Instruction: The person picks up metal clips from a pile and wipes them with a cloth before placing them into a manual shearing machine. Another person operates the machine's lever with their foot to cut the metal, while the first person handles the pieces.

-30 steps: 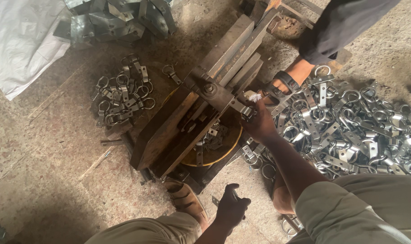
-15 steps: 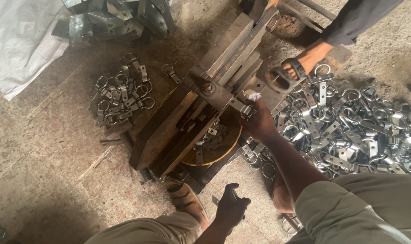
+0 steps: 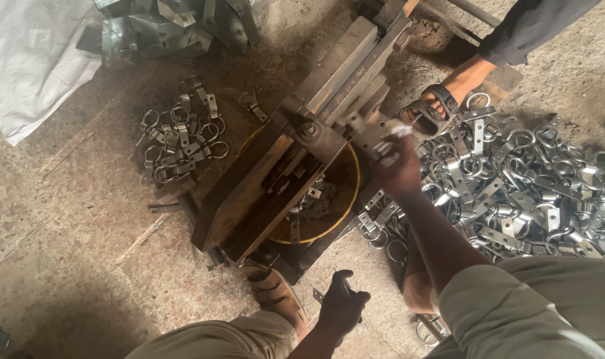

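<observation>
On the dusty concrete floor (image 3: 63, 219), the right hand (image 3: 399, 169) gripped a small metal clamp (image 3: 385, 149) at the iron press (image 3: 296, 173); the left hand (image 3: 342, 306) closed on a dark handle near the knee, clamp pile (image 3: 535, 193) right.

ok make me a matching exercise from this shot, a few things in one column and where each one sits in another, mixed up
Things:
1. white plastic sheet
2. small heap of grey metal ring clamps
3. large heap of shiny metal ring clamps
4. sandalled foot of another person

Places:
A. right of the rusty metal press, spread over the floor
B. top left corner
C. just beyond the person's right hand, at the large heap's edge
D. left of the press

Pairs: 1-B, 2-D, 3-A, 4-C
</observation>
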